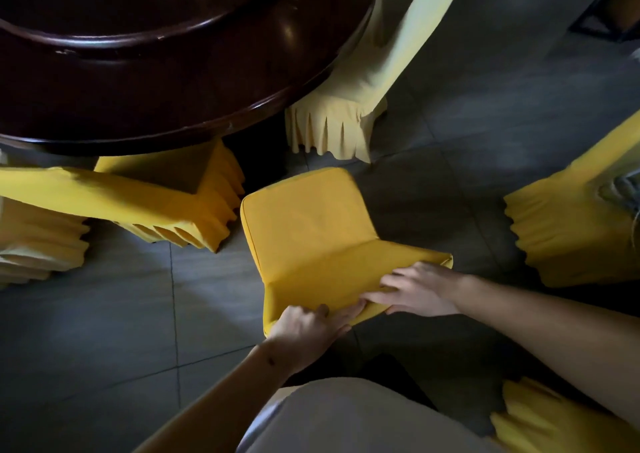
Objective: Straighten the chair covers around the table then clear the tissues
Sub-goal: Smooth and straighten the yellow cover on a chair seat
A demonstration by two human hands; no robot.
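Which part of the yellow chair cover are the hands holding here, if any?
Both the left hand and right hand grip the chair cover along the backrest's top edge.

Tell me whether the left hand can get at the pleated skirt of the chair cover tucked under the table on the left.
Probably yes. The left hand grips the near chair's cover, and only bare floor separates it from the pleated skirt; it must let go first.

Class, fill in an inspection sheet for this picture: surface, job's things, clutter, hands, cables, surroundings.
Surface: dark round table, glossy rim; grey tiled floor.
Job's things: yellow chair cover on the near chair; no tissues seen.
Clutter: nothing seen.
Hands: left hand grips the cover's top edge; right hand pinches the same edge beside it.
Cables: nothing seen.
Surroundings: more covered chairs, one pale, others yellow.
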